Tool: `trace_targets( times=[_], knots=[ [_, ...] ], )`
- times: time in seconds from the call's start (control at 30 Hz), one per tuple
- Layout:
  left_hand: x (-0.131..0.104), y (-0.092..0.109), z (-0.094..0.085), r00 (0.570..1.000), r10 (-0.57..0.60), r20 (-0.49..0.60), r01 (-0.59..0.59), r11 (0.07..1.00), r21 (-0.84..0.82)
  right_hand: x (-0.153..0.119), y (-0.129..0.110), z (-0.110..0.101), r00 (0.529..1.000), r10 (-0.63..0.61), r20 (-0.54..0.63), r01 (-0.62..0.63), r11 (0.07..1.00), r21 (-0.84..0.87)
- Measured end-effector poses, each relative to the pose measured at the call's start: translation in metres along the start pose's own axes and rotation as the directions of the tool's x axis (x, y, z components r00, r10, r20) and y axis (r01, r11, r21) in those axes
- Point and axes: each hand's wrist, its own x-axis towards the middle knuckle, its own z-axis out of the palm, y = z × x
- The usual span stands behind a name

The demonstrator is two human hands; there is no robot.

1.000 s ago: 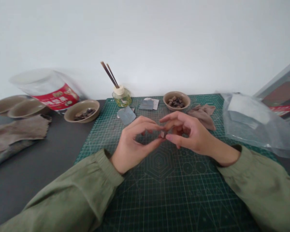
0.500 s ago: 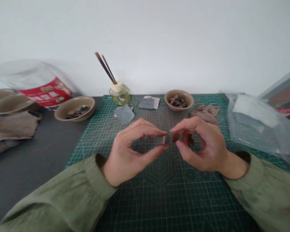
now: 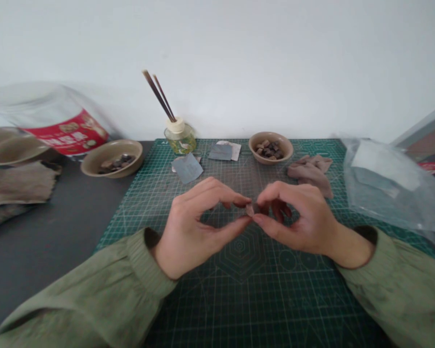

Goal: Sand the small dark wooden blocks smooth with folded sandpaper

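Observation:
A small brown block [image 3: 250, 210], seemingly wooden, is held above the green cutting mat [image 3: 239, 299]. My left hand [image 3: 199, 222] is closed on it, pinching it between thumb and forefinger. My right hand [image 3: 297, 215] meets it from the other side, its thumb tip touching the block's edge and its curled forefinger close beside it. The fingertips cover part of the block, so its full shape is hidden.
At the back stand a bowl of small blocks [image 3: 270, 148] and a reed diffuser [image 3: 180, 136]. Grey sandpaper pieces [image 3: 187, 168], a crumpled cloth [image 3: 311, 171] and a clear plastic bag [image 3: 395, 188] lie around. Leftward are another bowl [image 3: 112, 159] and a large jar [image 3: 68, 125].
The block has tilted between my left fingers. My right hand has moved slightly left, bringing its thumb against the block. The whole view has shifted a little.

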Motion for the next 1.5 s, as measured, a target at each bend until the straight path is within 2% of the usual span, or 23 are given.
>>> trace_targets(
  times=[0.13,0.3,0.77,1.0,1.23,1.5],
  knots=[
    [-0.001,-0.002,0.001,1.000,-0.010,-0.021,0.010,1.000,0.024,-0.001,-0.001,0.000,0.995,0.097,0.036,-0.099,0.994,0.042],
    [-0.002,-0.004,0.002,0.999,-0.028,-0.035,0.027,0.999,-0.030,-0.002,0.000,-0.002,0.975,0.201,0.099,-0.212,0.971,0.113],
    [0.003,0.000,0.001,1.000,-0.019,0.001,0.019,0.999,-0.030,-0.001,0.007,0.002,0.957,0.232,0.177,-0.260,0.953,0.155],
    [0.002,-0.006,0.003,0.999,-0.042,0.021,0.042,0.999,-0.028,-0.001,0.009,0.002,0.933,0.270,0.240,-0.312,0.936,0.161],
    [0.003,-0.005,0.003,1.000,-0.018,0.020,0.019,0.999,-0.029,-0.001,0.009,-0.002,0.870,0.307,0.387,-0.445,0.828,0.343],
    [0.005,-0.002,0.001,0.999,0.021,0.025,-0.020,0.999,-0.035,-0.005,0.011,-0.004,0.869,0.293,0.399,-0.467,0.752,0.465]
  ],
)
